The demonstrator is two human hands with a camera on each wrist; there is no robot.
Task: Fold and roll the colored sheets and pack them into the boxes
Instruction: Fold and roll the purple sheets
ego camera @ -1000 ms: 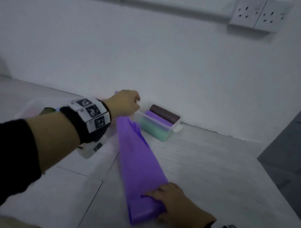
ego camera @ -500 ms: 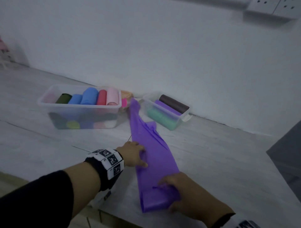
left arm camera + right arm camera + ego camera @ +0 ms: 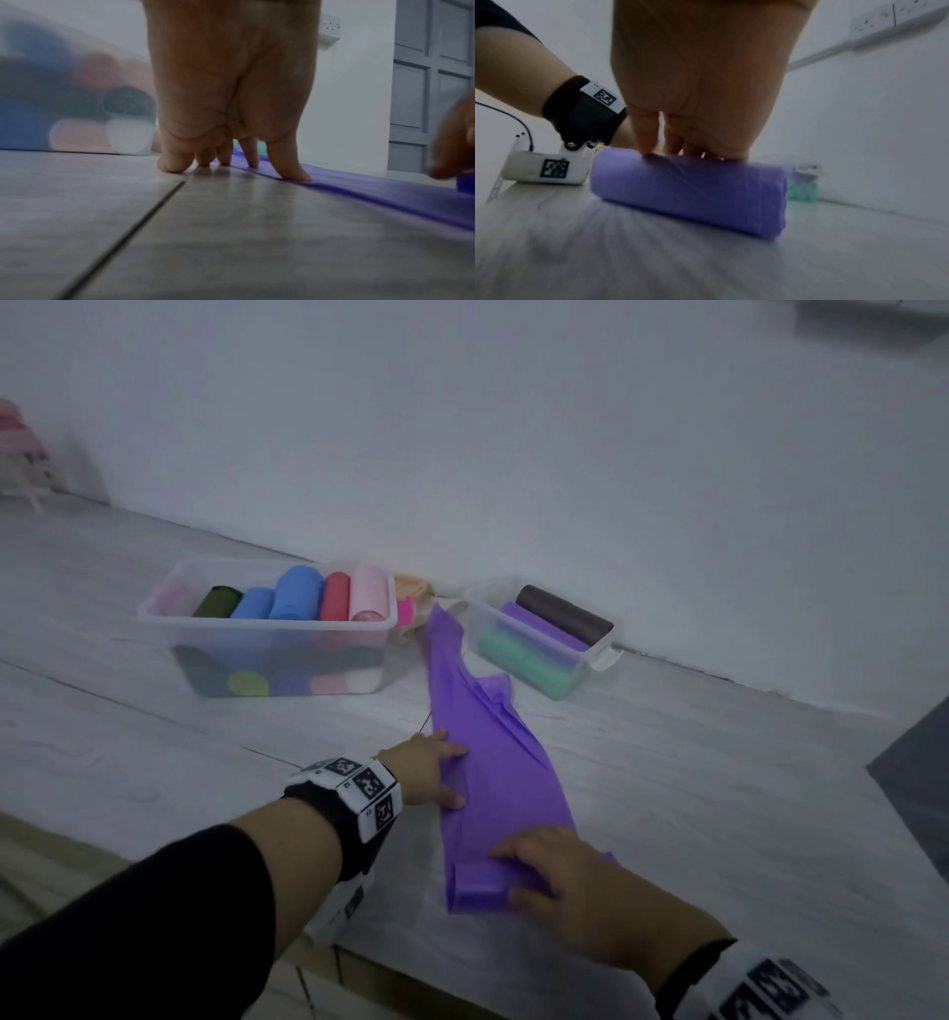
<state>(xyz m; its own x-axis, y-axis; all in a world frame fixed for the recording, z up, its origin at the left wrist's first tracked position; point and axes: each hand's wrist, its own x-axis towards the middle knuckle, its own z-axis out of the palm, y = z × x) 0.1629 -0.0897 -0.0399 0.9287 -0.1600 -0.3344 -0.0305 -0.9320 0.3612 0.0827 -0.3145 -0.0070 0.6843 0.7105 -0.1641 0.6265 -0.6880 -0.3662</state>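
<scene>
Head view: a long folded purple plastic sheet lies on the tiled floor, its near end already wound into a short roll.

The right hand curls its fingers over that roll at the strip's near end. The left hand lies farther along, its fingers spread and pressing the strip's left edge flat. The strip's long axis runs away from the right hand toward the gap between the large clear box and the small clear box by the wall, so I judge rolling goes forward.

The sheet is purple; the big box holds blue, red, pink and green rolls; the wristband is black-and-white checked.
</scene>
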